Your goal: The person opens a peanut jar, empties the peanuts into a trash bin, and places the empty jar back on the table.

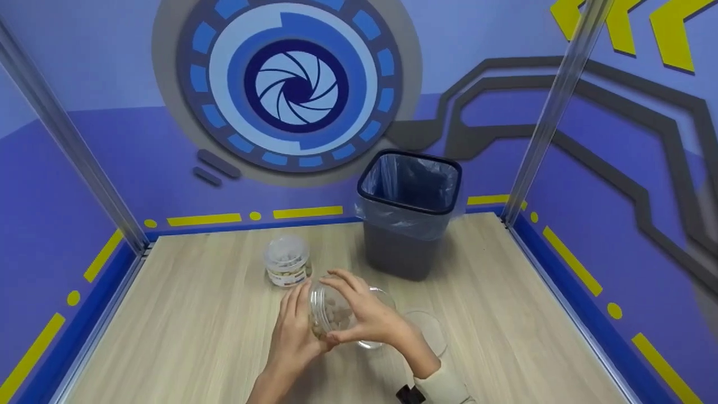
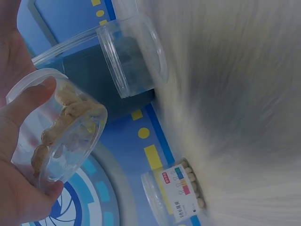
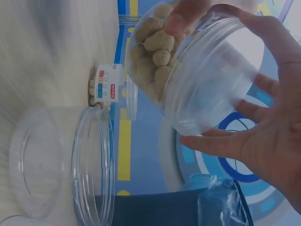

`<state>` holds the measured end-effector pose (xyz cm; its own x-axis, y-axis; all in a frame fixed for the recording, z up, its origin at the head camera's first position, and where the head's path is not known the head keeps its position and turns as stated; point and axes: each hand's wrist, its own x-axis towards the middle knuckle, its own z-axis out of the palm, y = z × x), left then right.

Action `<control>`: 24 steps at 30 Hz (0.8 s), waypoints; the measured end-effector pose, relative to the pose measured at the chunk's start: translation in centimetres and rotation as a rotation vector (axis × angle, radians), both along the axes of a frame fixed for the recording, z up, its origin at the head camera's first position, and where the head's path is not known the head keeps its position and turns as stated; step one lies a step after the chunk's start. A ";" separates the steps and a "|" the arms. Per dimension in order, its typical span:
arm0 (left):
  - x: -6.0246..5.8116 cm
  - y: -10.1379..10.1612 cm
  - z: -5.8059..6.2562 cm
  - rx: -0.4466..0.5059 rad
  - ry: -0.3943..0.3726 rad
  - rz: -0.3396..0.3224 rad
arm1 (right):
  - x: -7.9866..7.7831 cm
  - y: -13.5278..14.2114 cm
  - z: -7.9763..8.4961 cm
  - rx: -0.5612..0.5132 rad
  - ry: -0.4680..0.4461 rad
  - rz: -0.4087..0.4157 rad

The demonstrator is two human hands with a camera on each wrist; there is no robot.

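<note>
Both hands hold a clear plastic jar [image 1: 336, 315], tilted, with tan lumpy pieces inside that look like unshelled peanuts [image 3: 155, 47]. My left hand [image 1: 298, 331] grips the jar's body, its thumb and fingers curled round the wall in the left wrist view. My right hand [image 1: 367, 314] spans the lid end, thumb and fingers around the translucent lid [image 3: 221, 80]. Whether the lid is loose, I cannot tell. Behind the right hand stands another clear jar [image 3: 94, 165], partly hidden in the head view. A clear round lid [image 1: 427, 332] lies near the right wrist.
A labelled clear jar [image 1: 287, 264] with small pale pieces stands left of the hands, farther back. The dark bin [image 1: 401, 247] with a plastic liner is at the back right. Blue walls [image 1: 129, 163] enclose the wooden table [image 1: 196, 314].
</note>
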<state>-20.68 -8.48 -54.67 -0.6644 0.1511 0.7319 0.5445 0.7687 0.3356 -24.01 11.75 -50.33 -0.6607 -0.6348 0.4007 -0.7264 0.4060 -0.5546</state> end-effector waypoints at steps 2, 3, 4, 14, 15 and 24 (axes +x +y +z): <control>0.0 -0.3 -0.2 0.039 -0.041 0.010 | -0.1 -0.1 -0.2 -0.037 0.028 -0.015; -0.1 -0.5 -0.3 0.065 -0.065 0.019 | -0.2 -0.2 -0.4 -0.062 0.041 -0.029; -0.2 -0.7 -0.4 0.094 -0.087 0.027 | -0.3 -0.3 -0.6 -0.088 0.050 -0.043; -1.0 -5.2 -1.8 0.560 -0.367 0.119 | -0.7 -2.3 -2.7 -0.208 -0.003 -0.169; -1.0 -5.7 -1.9 0.567 -0.374 0.138 | -0.7 -2.6 -3.1 -0.208 -0.013 -0.175; -0.5 -9.1 -2.3 0.532 -0.440 0.284 | -0.9 -7.1 -5.9 -0.262 -0.144 -0.331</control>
<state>-21.17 -17.62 -56.93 -0.8735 -0.3703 0.3159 0.0788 0.5329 0.8425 -24.91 4.66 -56.25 -0.8720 -0.2688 0.4091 -0.4889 0.4362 -0.7554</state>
